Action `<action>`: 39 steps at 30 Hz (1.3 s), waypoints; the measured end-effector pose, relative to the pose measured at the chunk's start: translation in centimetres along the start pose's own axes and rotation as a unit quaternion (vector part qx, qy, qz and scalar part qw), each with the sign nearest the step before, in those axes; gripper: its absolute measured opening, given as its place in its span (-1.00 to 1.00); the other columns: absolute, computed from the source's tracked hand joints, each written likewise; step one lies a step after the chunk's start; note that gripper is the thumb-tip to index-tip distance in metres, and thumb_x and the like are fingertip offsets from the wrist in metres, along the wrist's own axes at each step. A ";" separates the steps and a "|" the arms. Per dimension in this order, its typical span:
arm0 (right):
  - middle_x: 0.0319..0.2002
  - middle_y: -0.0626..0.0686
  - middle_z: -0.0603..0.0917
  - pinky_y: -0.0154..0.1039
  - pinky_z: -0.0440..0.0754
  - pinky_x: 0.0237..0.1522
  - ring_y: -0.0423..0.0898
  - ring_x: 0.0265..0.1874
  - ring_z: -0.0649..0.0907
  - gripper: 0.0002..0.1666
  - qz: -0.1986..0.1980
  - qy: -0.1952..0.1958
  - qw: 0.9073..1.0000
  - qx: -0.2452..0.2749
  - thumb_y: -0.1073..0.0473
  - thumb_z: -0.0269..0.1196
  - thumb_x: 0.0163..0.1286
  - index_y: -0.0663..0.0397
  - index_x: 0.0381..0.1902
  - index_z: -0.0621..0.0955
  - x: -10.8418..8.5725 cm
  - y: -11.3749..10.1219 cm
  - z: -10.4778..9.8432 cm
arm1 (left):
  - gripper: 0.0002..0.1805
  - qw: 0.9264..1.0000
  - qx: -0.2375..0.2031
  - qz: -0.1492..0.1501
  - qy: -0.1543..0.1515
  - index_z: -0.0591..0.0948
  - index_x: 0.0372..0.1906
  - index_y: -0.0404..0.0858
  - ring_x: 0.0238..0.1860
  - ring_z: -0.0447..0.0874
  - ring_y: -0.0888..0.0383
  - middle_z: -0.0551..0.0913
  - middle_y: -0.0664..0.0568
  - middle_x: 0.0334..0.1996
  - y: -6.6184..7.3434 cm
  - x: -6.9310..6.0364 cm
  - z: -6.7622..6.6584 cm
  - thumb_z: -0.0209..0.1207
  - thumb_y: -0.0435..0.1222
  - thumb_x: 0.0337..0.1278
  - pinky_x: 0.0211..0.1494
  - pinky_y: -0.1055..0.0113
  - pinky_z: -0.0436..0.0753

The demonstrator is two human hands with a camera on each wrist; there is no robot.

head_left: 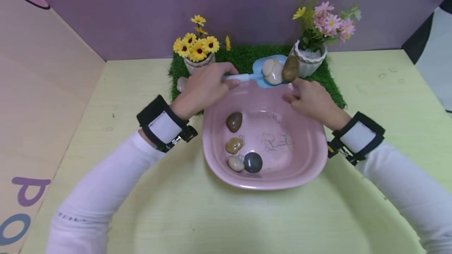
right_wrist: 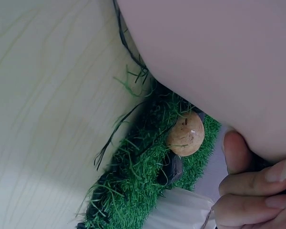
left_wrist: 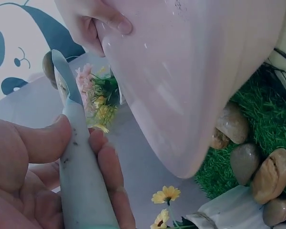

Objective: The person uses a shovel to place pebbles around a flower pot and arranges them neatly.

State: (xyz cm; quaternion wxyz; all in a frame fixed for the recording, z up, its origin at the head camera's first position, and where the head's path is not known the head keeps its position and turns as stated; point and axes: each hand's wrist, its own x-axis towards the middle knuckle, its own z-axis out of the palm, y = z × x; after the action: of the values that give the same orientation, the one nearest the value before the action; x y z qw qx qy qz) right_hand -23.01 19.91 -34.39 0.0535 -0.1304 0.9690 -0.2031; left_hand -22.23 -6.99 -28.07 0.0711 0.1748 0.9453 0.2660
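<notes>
My left hand grips the handle of a light blue toy shovel, thumb along it in the left wrist view. On the blade lie a whitish stone and a brown stone, above the far rim of a pink basin. The right hand pinches that basin's far right rim, thumb inside and fingers outside. Within the basin, toward the left, sit a dark brown stone, a tan stone, a pale stone and a dark grey stone.
Behind the basin, artificial grass carries a pot of yellow flowers and a pot of pink flowers. More stones lie on the grass, including a grey stone and a round tan stone. A purple backdrop stands behind.
</notes>
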 end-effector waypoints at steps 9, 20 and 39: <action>-0.60 0.07 0.41 -0.18 0.37 -0.58 0.03 -0.57 0.49 -0.71 -0.007 0.007 1.000 -0.005 0.05 0.20 0.39 0.13 -0.33 0.41 0.0 0.0 0.0 | -0.68 1.000 0.006 0.008 0.023 0.61 0.10 -0.16 -0.42 0.40 0.07 0.62 -0.02 -0.29 -0.5 0.4 0.3 0.07 -0.10 0.43 -0.35 0.29 0.35; -0.57 0.09 0.42 -0.17 0.37 -0.55 0.05 -0.54 0.50 -0.72 -0.008 0.009 1.000 -0.011 0.06 0.21 0.37 0.14 -0.33 0.40 0.0 0.0 0.0 | -0.66 0.998 0.043 0.031 0.027 0.58 0.12 -0.20 -0.45 0.45 0.09 0.64 -0.03 -0.31 -0.6 1.0 0.9 0.05 -0.11 0.44 -0.40 0.30 0.40; -0.59 0.07 0.40 -0.19 0.37 -0.55 0.03 -0.56 0.49 -0.73 -0.013 0.009 1.000 -0.004 0.09 0.22 0.37 0.13 -0.34 0.41 0.0 0.0 0.0 | -0.61 1.000 -0.007 0.005 -0.012 0.51 0.22 -0.36 -0.14 0.58 -0.04 0.64 -0.18 0.02 -1.8 1.5 0.3 0.07 -0.39 0.33 -0.02 0.13 0.58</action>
State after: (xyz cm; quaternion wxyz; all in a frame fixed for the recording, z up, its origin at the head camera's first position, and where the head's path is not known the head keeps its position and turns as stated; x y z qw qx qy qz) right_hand -23.01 19.96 -34.38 0.0416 -0.1419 0.9684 -0.2006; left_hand -24.11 -7.67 -29.33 0.0828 0.1820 0.9416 0.2710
